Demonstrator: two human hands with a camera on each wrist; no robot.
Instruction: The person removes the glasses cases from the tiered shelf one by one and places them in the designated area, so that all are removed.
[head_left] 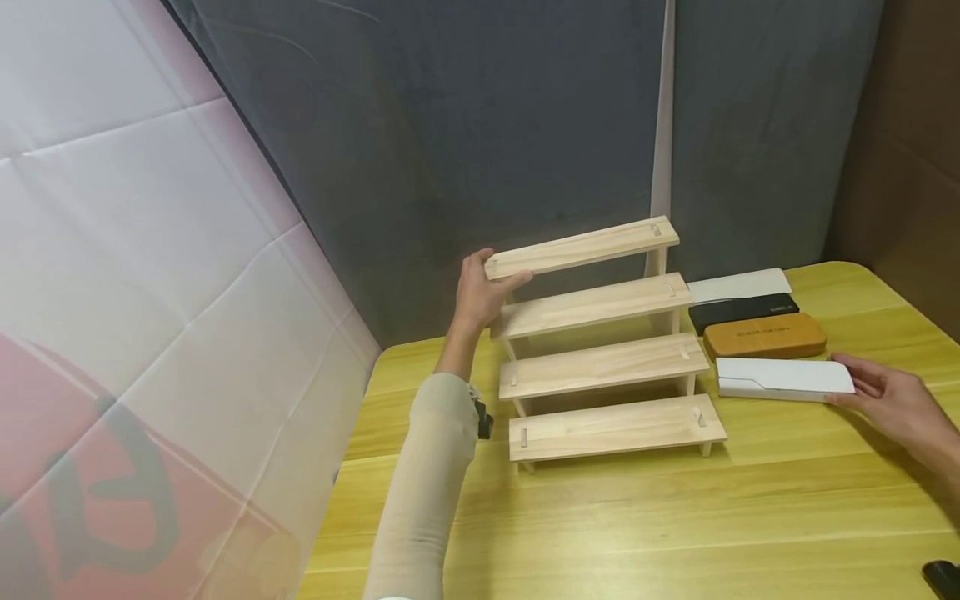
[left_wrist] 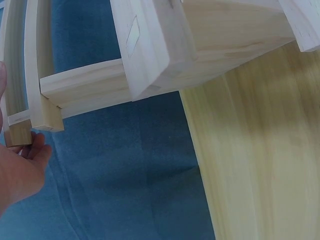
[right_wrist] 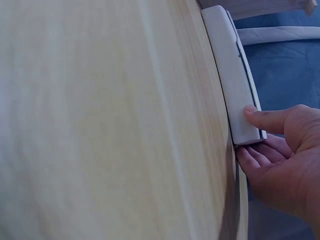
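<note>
A pale wooden rack with several stepped shelves (head_left: 600,361) stands on the table. At the left end of its top shelf (head_left: 585,247), my left hand (head_left: 480,292) grips the board, thumb in front and fingers behind. The left wrist view shows the fingers (left_wrist: 37,150) curled round the shelf's end. To the right of the rack, my right hand (head_left: 896,400) pinches the right end of a slim white glasses case (head_left: 783,377). In the right wrist view, the thumb (right_wrist: 267,119) presses on the case's side while the fingertips sit under its end.
Behind the white case lie an orange case (head_left: 765,335), a black case (head_left: 742,312) and another white case (head_left: 738,286), beside the rack. A grey curtain (head_left: 465,125) hangs behind the yellow wooden table (head_left: 615,533). A dark object (head_left: 941,577) lies at the lower right.
</note>
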